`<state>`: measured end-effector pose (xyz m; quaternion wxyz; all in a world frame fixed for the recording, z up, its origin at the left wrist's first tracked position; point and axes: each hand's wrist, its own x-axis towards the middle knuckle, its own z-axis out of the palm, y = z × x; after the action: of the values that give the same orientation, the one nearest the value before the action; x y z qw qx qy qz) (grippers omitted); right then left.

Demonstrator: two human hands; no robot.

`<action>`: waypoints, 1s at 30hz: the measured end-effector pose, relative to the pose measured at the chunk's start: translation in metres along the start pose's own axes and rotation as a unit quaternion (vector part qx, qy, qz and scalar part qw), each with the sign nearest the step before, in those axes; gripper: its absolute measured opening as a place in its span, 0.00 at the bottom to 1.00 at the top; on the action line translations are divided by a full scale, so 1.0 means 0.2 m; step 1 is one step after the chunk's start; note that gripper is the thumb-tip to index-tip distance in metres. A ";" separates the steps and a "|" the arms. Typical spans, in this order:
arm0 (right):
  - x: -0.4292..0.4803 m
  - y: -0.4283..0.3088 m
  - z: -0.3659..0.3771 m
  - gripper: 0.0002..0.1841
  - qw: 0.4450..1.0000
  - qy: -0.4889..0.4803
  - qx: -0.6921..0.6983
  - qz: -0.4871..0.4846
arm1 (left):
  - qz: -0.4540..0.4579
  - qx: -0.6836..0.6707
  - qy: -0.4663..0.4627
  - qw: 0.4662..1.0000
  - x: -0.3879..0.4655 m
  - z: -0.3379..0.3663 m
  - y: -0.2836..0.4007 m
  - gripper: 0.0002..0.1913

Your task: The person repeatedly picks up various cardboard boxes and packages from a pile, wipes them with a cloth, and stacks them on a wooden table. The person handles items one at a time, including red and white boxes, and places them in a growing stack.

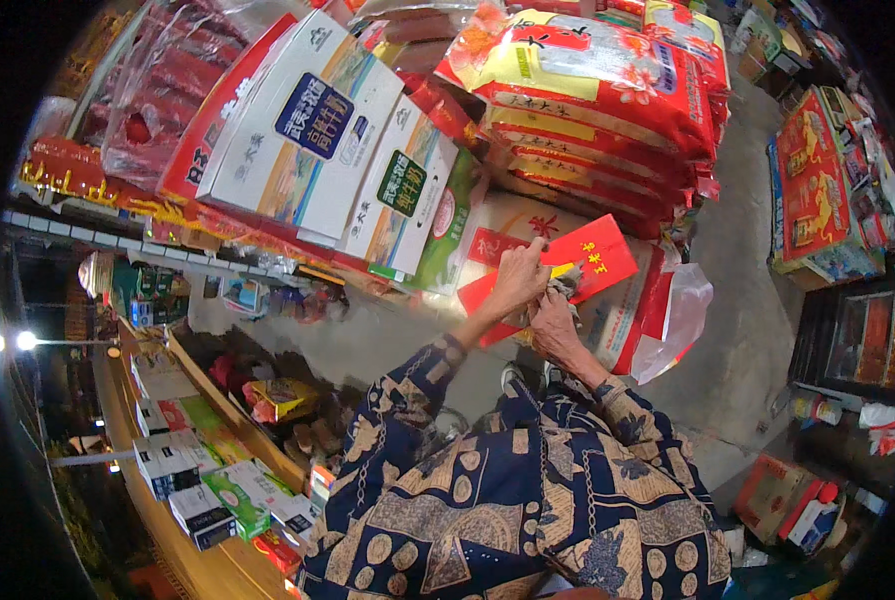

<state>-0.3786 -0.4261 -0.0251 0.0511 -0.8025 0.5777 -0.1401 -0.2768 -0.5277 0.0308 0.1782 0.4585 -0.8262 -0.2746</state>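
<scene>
My left hand (521,276) and my right hand (554,324) meet in front of me, fingers curled around a small crumpled grey bundle (566,282), perhaps cloth or paper. Much of it is hidden by my fingers. A bright yellow strip (561,270) shows beside the bundle. Just beneath my hands lies a flat red sheet or packet (603,251) with gold writing, reaching out on both sides of them. It rests over a large printed sack (620,315) with red edges. A loose clear plastic end (676,322) sticks out from the sack's right side.
Stacked red and yellow rice bags (590,127) rise just beyond my hands. White milk cartons (290,142) stand to the left on a red-covered display. Several small boxes (184,465) sit on a wooden counter (214,570) at lower left. A large red carton (815,180) stands at right.
</scene>
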 end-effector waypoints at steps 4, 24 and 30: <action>-0.11 0.05 -0.04 0.20 0.988 0.093 0.074 -0.103 | 0.006 -0.079 0.019 0.997 0.02 -0.06 -0.06 0.14; 0.08 -0.18 0.02 0.22 0.890 -0.062 0.240 -0.382 | -0.227 -0.314 0.212 0.897 -0.51 -0.25 -0.35 0.07; -0.16 0.32 -0.24 0.19 0.945 0.041 0.209 -0.249 | -0.119 -0.226 0.170 0.952 -0.39 -0.07 -0.22 0.10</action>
<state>-0.4605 -0.4139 0.0008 0.1576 -0.8857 0.3186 -0.2987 -0.2000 -0.4839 0.0102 0.3815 0.5408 -0.6394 -0.3913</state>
